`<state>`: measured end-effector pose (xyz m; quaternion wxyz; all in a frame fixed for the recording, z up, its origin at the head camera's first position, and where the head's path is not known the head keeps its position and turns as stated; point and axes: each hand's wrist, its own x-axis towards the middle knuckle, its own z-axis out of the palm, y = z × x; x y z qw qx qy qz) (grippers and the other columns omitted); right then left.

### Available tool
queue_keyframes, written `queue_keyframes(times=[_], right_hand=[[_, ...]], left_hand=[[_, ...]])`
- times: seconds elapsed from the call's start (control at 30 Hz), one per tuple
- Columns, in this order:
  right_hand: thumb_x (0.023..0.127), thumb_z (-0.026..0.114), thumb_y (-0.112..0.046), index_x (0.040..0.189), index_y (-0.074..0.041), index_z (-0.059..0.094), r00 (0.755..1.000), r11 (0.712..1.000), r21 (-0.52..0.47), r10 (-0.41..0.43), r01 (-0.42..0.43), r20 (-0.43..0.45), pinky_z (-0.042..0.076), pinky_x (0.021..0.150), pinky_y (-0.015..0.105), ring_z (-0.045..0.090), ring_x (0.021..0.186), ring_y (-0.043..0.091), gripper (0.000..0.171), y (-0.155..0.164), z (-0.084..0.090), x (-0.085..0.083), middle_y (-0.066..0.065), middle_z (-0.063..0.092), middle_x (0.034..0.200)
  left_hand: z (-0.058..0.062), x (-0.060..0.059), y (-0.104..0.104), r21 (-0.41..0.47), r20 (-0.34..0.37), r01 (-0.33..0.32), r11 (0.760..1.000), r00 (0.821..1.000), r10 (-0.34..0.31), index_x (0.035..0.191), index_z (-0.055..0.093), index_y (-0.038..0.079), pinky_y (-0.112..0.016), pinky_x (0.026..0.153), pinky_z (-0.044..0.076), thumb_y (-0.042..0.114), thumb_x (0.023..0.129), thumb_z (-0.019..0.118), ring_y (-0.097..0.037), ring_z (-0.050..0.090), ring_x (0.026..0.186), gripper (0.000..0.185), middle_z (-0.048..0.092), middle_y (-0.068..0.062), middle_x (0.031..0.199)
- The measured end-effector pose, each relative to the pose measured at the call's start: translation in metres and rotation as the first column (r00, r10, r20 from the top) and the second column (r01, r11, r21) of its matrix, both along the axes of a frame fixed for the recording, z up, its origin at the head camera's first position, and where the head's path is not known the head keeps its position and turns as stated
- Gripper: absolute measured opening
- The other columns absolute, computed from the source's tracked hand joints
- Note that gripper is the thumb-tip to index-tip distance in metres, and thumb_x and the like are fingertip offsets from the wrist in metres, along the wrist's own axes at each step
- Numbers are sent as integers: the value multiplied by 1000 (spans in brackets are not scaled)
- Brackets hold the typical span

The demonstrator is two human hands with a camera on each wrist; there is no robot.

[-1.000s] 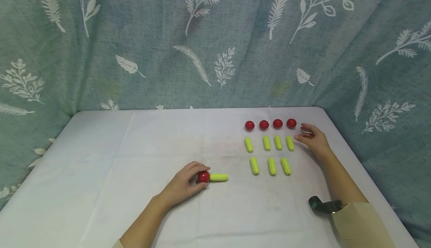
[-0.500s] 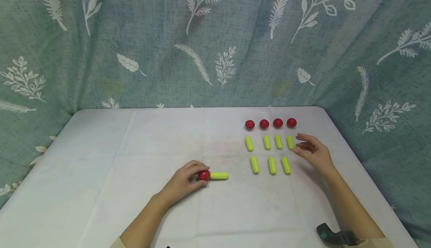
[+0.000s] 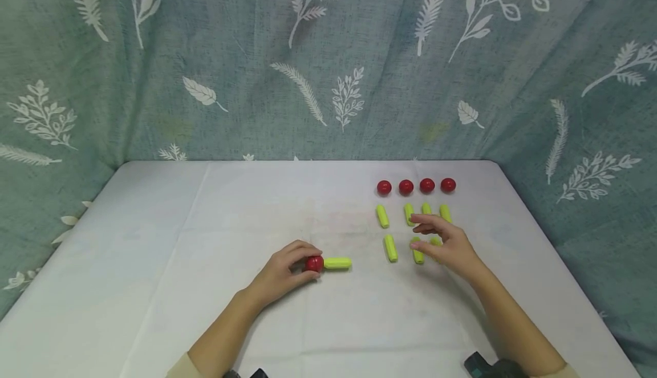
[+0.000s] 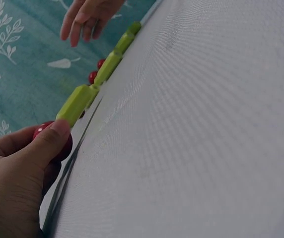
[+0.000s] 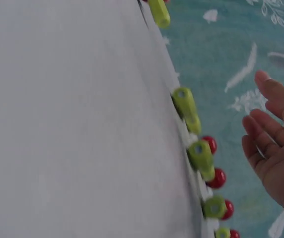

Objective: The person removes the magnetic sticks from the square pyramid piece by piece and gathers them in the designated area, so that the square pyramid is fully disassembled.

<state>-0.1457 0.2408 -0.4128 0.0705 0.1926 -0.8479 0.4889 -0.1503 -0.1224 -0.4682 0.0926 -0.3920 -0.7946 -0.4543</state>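
Note:
My left hand [image 3: 296,265] rests on the white table [image 3: 179,264] and pinches a red ball [image 3: 315,263], whose right side meets a yellow-green peg [image 3: 337,263] lying flat. In the left wrist view the thumb [image 4: 47,144] presses the red ball [image 4: 43,130] against the peg [image 4: 77,104]. My right hand [image 3: 431,241] hovers with relaxed fingers over two rows of yellow-green pegs [image 3: 390,248], hiding part of them and holding nothing. Behind the pegs stands a row of several red balls [image 3: 406,186]. The right wrist view shows the hand [image 5: 276,144] beside pegs [image 5: 185,106].
A teal curtain with white leaf prints [image 3: 256,70] hangs behind and beside the table. The table's left half [image 3: 154,218] carries no objects. A dark wrist device [image 3: 482,365] shows at the bottom right edge.
My right hand has moved left and toward me, from beside the upper peg row to above the pegs. The left hand stays on the red ball.

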Motion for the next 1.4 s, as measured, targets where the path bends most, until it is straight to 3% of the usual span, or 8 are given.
queue_keyframes(times=[0.17, 0.33, 0.53, 0.73, 0.9, 1.13, 1.4], right_hand=[[78, 76, -6, 126, -1, 56, 994, 994, -47, 105, -103, 33, 47, 92, 25, 61, 100, 25, 52, -24, -5, -7, 16, 61, 121], [79, 77, -11, 125, -4, 58, 981, 986, -43, 165, -162, 97, 49, 91, 40, 61, 101, 25, 50, -52, -9, -11, 13, 61, 122], [78, 77, -14, 121, -3, 61, 957, 965, 4, 258, -261, 135, 51, 79, 31, 60, 93, 23, 47, -85, -14, -10, 13, 64, 116], [80, 77, -20, 114, -6, 66, 933, 937, 39, 341, -347, 118, 48, 67, 21, 55, 78, 11, 38, -104, -27, -10, 5, 67, 103], [80, 76, -18, 108, -7, 69, 939, 937, 63, 342, -344, 49, 45, 61, 20, 49, 70, 7, 31, -113, -32, -8, 0, 68, 94], [81, 75, -22, 106, -12, 71, 948, 951, 77, 286, -299, 138, 43, 58, 18, 49, 68, 5, 27, -118, -33, -1, -2, 68, 89], [82, 74, -20, 101, -14, 72, 955, 962, 49, 260, -269, 143, 43, 57, 18, 50, 67, 3, 20, -118, -37, 2, -4, 68, 86]], left_hand=[[0, 0, 1, 18, -38, -6, 1000, 999, 7, 112, 64, 4, -23, 86, 50, 11, 72, 81, -21, 61, 98, 44, 63, -5, 107], [0, -1, 0, 22, -21, -6, 1000, 1000, 6, 112, 64, 6, -18, 87, 48, 11, 73, 81, -16, 61, 100, 43, 62, -2, 109], [-1, -1, -2, 15, -47, 16, 1000, 999, -15, 112, 64, 5, -19, 89, 47, 12, 74, 80, -15, 60, 101, 42, 62, -1, 109], [0, 0, -2, 11, -62, 22, 1000, 998, -21, 112, 64, 5, -19, 89, 47, 12, 74, 80, -14, 60, 101, 42, 62, -1, 109], [0, 0, 0, 8, -68, 28, 1000, 997, -27, 112, 64, 5, -20, 88, 48, 12, 74, 80, -14, 60, 100, 43, 62, -1, 109], [-1, 1, 1, 7, -22, 32, 999, 999, -32, 113, 64, 6, -24, 86, 51, 13, 75, 79, -13, 61, 100, 41, 62, 1, 110], [-2, 1, 2, 20, 37, 54, 998, 998, -55, 113, 63, 6, -23, 85, 50, 13, 78, 75, -13, 60, 98, 38, 61, 1, 110]])
